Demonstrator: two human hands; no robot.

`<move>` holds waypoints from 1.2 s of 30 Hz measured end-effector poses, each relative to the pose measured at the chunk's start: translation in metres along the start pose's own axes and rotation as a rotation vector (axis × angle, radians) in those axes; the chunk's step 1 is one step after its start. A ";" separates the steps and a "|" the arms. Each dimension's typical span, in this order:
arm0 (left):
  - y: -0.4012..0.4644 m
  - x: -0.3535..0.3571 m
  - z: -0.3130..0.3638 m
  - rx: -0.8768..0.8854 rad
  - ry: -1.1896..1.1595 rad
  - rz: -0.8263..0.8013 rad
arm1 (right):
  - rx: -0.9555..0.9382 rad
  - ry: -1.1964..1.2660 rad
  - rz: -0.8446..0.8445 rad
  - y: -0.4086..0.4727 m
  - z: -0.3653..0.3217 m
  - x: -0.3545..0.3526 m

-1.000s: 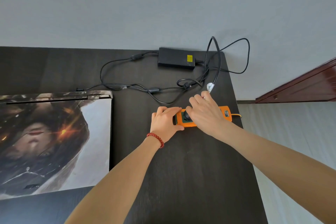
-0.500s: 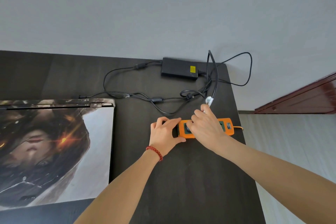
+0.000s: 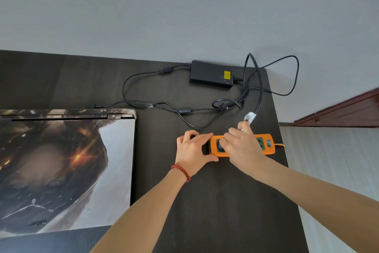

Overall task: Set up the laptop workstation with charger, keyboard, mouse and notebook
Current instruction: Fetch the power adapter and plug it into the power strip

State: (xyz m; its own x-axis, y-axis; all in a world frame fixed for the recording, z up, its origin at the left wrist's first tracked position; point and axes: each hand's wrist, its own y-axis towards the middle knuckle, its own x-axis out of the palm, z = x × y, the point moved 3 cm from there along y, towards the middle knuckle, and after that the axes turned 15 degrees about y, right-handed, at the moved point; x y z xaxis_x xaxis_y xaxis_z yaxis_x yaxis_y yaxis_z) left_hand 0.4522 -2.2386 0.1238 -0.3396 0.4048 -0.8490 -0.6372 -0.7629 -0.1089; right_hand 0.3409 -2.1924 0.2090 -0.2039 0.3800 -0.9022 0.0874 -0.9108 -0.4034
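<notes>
Right hand (image 3: pixel 244 148) gripped plug (image 3: pixel 220 147) w/ curled fingers; left hand (image 3: pixel 191 150) pinched power strip (image 3: pixel 264 146) end at 9 o'clock. Best to push straight down, strip held flat.

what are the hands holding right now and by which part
The left hand grips the orange power strip by its near-left end, thumb and fingers on its two long edges. The right hand covers the black plug in the strip; its exact grip is hidden.
</notes>
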 end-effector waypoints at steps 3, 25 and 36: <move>-0.001 0.000 0.000 0.002 0.009 0.002 | -0.006 0.000 -0.006 0.003 -0.005 -0.001; -0.110 -0.050 -0.017 -0.178 0.360 -0.153 | 0.118 0.048 0.076 -0.034 -0.049 0.003; -0.311 -0.187 -0.142 -0.321 0.082 0.281 | 0.110 0.943 0.164 -0.077 -0.303 -0.057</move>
State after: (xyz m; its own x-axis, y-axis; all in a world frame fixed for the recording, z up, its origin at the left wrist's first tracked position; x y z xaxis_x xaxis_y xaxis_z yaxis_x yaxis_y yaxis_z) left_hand 0.8122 -2.1486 0.2434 -0.4045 0.1275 -0.9056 -0.2764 -0.9610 -0.0118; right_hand 0.6412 -2.0952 0.2453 0.6747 0.1759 -0.7168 -0.0568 -0.9559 -0.2881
